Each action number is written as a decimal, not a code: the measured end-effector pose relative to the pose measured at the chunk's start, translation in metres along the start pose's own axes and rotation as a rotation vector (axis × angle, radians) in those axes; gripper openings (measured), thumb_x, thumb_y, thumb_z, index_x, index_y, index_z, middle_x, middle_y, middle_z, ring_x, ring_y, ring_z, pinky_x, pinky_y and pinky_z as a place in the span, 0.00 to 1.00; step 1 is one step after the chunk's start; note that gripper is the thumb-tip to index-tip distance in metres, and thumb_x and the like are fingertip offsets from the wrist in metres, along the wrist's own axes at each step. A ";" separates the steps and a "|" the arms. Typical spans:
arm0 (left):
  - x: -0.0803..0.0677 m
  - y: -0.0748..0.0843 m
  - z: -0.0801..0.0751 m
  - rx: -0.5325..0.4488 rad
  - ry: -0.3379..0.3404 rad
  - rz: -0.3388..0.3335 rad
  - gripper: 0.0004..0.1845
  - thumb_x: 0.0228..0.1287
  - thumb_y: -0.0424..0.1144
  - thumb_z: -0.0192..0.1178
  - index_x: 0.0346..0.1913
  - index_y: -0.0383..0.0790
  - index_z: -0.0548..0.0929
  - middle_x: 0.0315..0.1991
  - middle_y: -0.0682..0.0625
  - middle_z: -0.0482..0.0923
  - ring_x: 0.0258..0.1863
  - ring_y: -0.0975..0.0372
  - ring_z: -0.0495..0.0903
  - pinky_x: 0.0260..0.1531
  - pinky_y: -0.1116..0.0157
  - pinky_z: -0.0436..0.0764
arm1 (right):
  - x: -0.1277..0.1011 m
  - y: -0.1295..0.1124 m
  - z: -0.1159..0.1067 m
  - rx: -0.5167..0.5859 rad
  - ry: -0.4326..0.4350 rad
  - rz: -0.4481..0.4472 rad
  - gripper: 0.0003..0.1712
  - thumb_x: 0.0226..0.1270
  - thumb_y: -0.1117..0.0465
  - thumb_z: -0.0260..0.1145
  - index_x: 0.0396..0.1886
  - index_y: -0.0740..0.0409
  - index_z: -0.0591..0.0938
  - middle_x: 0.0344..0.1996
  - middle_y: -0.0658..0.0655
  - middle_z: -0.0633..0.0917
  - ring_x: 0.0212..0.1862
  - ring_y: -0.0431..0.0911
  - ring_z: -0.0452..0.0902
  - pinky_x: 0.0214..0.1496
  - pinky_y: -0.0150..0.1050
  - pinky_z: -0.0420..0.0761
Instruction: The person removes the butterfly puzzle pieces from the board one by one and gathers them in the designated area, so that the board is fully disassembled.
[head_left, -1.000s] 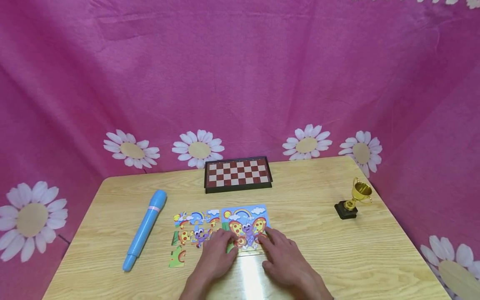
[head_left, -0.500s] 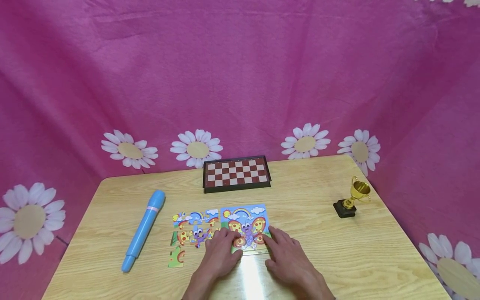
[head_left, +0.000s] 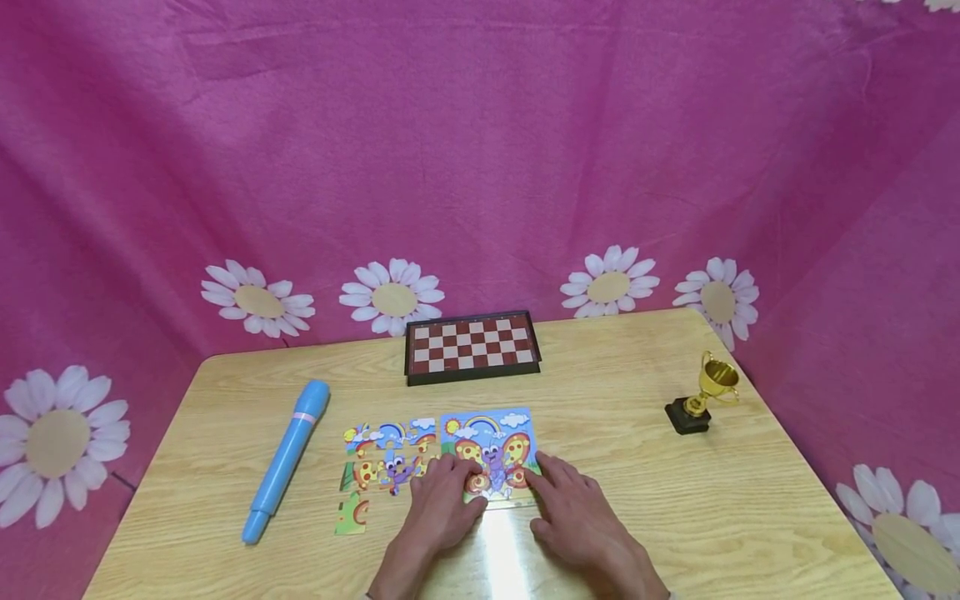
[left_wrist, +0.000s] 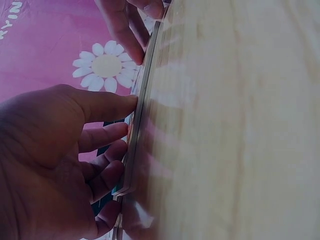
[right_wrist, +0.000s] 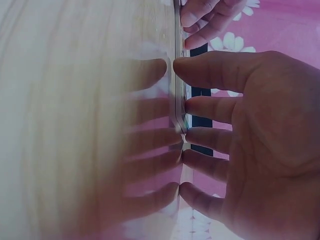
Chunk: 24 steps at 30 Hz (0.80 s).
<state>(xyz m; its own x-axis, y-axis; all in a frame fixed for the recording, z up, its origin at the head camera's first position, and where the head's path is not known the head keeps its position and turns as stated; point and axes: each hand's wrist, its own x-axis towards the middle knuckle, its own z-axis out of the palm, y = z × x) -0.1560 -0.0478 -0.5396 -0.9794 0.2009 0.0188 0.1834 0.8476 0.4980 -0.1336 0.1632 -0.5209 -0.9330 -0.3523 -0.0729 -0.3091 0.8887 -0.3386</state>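
Observation:
A flat butterfly puzzle board (head_left: 491, 423), with pizza-patterned wings under a rainbow, lies between both hands. The left hand (head_left: 442, 506) rests its fingertips on the board's lower left, thumb near the front edge. At the lower right, the right hand (head_left: 577, 512) touches the board with its index finger, the other fingers spread on the table. Seen from the left wrist, the left thumb (left_wrist: 112, 106) meets the board's thin layered edge (left_wrist: 141, 95). The right wrist view has the right thumb (right_wrist: 200, 69) at that front edge. Left of the board are puzzle pieces (head_left: 350, 515) of a matching picture, partly behind the left hand.
A chessboard (head_left: 472, 346) in a black frame stands at the back of the wooden table (head_left: 637, 383). A thick blue marker-shaped tube (head_left: 285, 462) lies on the left. On the right stands a gold trophy cup (head_left: 705, 396) with a black base. Pink flowered cloth (head_left: 480, 167) surrounds the table.
The left hand has slid slightly right over the board's lower left. The right hand has eased a little outward. The head view has shifted slightly; the pieces lie as before.

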 end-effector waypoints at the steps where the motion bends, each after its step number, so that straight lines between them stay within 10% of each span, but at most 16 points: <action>1: 0.000 0.000 -0.001 -0.001 -0.001 -0.003 0.18 0.48 0.45 0.65 0.46 0.49 0.82 0.40 0.54 0.73 0.41 0.60 0.68 0.36 0.60 0.60 | 0.000 0.000 0.000 -0.004 -0.001 -0.001 0.35 0.59 0.53 0.65 0.67 0.53 0.71 0.70 0.60 0.66 0.72 0.56 0.60 0.63 0.59 0.66; 24: 0.010 0.003 0.001 -0.062 0.020 -0.023 0.17 0.42 0.41 0.74 0.35 0.52 0.78 0.32 0.61 0.75 0.34 0.65 0.69 0.37 0.60 0.59 | 0.001 -0.002 0.000 -0.022 -0.031 0.015 0.35 0.59 0.53 0.64 0.68 0.52 0.71 0.71 0.60 0.66 0.72 0.56 0.60 0.63 0.59 0.66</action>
<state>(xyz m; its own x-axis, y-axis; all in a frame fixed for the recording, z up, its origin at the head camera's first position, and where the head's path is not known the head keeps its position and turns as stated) -0.1649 -0.0430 -0.5385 -0.9850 0.1711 0.0236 0.1556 0.8197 0.5512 -0.1342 0.1615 -0.5201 -0.9316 -0.3472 -0.1073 -0.2989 0.9001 -0.3170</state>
